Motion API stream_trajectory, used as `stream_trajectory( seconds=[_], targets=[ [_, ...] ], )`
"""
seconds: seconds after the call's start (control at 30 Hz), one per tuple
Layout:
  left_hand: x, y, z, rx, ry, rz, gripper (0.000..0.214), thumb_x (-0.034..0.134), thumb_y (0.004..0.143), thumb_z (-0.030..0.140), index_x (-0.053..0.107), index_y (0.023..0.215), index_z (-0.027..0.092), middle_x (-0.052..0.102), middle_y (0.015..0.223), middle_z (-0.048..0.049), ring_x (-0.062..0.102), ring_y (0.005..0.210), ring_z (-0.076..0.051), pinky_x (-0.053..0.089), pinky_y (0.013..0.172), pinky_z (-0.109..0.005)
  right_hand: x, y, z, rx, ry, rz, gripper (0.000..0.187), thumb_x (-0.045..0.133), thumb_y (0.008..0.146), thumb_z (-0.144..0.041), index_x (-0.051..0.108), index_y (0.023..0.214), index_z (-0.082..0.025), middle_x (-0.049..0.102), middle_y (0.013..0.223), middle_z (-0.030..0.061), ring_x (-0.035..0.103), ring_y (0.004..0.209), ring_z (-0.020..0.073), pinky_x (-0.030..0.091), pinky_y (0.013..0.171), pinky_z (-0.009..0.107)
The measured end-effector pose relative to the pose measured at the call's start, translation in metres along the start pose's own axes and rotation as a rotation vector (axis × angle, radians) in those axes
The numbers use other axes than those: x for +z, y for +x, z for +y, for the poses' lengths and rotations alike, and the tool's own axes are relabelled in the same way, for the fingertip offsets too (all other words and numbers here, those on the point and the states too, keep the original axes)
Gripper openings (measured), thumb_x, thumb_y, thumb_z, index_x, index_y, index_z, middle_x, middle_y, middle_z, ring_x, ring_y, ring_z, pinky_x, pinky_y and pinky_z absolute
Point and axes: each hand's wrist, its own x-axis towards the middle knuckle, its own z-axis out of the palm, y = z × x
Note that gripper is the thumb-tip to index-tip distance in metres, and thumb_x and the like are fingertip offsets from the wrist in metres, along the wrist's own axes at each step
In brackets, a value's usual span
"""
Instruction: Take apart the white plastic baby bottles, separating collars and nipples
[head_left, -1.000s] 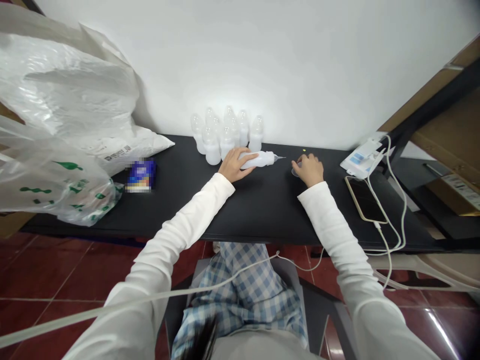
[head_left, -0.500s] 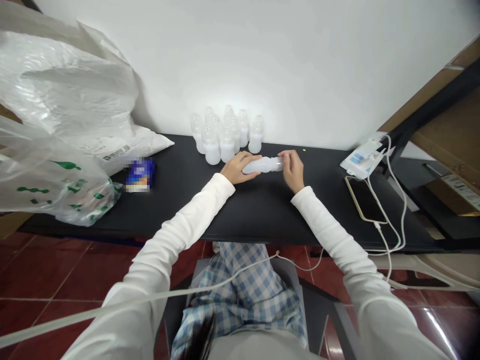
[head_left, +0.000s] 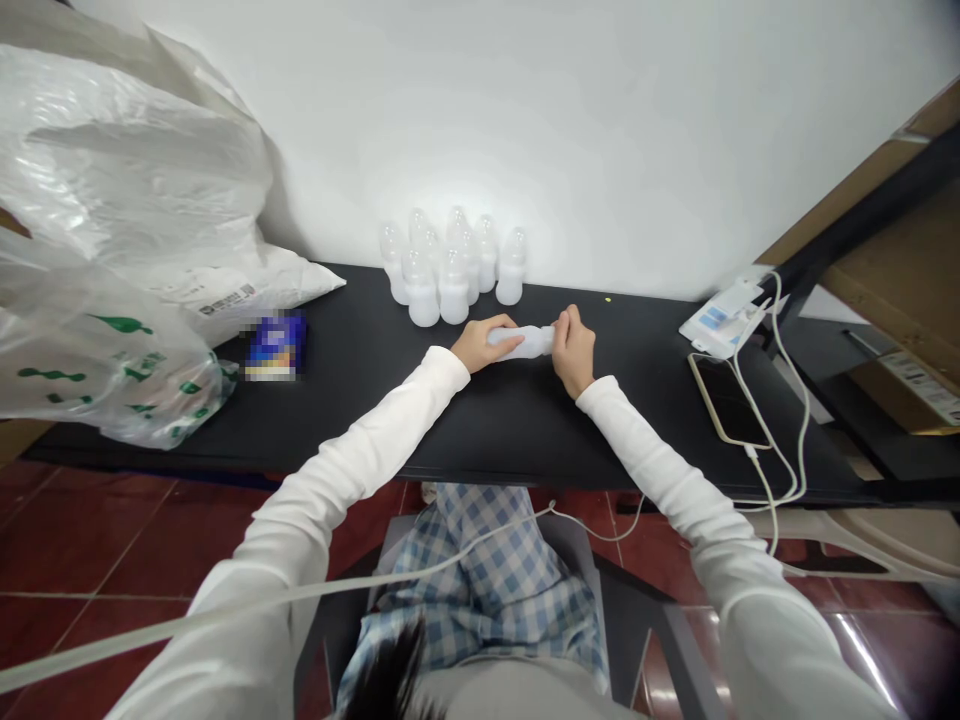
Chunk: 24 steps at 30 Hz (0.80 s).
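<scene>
A small white plastic bottle [head_left: 529, 341] lies on its side just above the black table [head_left: 360, 400], held between both hands. My left hand [head_left: 484, 343] is wrapped round its base end. My right hand [head_left: 574, 347] is closed over its tip end, hiding the nozzle and whatever cap sits there. Behind the hands, several identical white bottles with clear domed caps [head_left: 450, 265] stand upright in a cluster against the white wall.
Large plastic bags [head_left: 127, 250] fill the table's left end, with a small blue packet [head_left: 274, 346] beside them. At the right lie a phone [head_left: 726, 396] on a white cable and a white charger box [head_left: 724, 315]. A tiny yellow speck [head_left: 608, 299] rests near the wall.
My right hand left the table near the speck, came left and closed over the bottle's pointed tip. Both hands with the bottle have drawn slightly toward me.
</scene>
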Motion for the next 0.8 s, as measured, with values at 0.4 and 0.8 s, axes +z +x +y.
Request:
stream_trajectory(
  seconds=[0.4,0.8],
  targets=[
    [0.004,0.008,-0.013,0.413,0.533,0.102,0.048,0.060,0.090,0.056,0.067,0.122,0.022,0.072,0.105,-0.0099,0.064,0.101,-0.025,0.052,0.093,-0.040,0.008,0.014,0.019,0.326,0.282,-0.035,0.041,0.034,0.097,-0.054,0.048,0.072,-0.025,0.052,0.060,-0.0025,0.051,0.055,0.0147,0.046,0.057,0.029],
    [0.013,0.010,-0.027,0.085,0.297,0.285,0.047,0.066,0.087,0.054,0.057,0.113,0.016,0.069,0.098,-0.0097,0.065,0.090,-0.020,0.056,0.080,-0.035,0.011,0.007,0.009,-0.065,0.617,-0.149,0.045,0.043,0.096,-0.061,0.035,0.125,-0.028,0.066,0.119,0.0098,0.070,0.088,0.0168,0.058,0.079,0.035]
  ],
)
